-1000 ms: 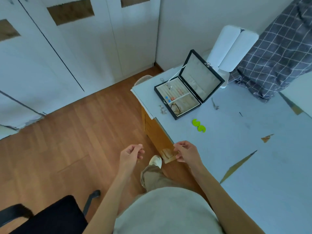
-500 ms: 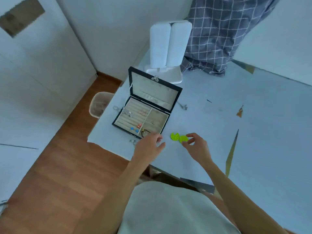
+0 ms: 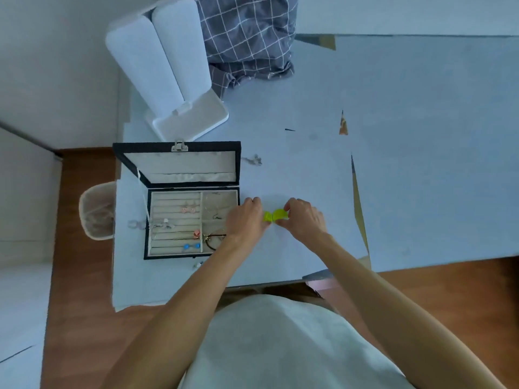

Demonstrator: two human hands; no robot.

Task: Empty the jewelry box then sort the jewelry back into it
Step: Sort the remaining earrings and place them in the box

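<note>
Two small lime-green pieces [image 3: 273, 215] are lying on the bench [image 3: 421, 192] just right of the open jewelry box [image 3: 179, 220]. Left hand [image 3: 247, 220] is pinching the left piece, right hand [image 3: 303, 219] the right one, fingers curled. Judged light, rigid, smooth and easily dropped; edge pinching is advisable. Earrings and a necklace are sitting in the box compartments
</note>
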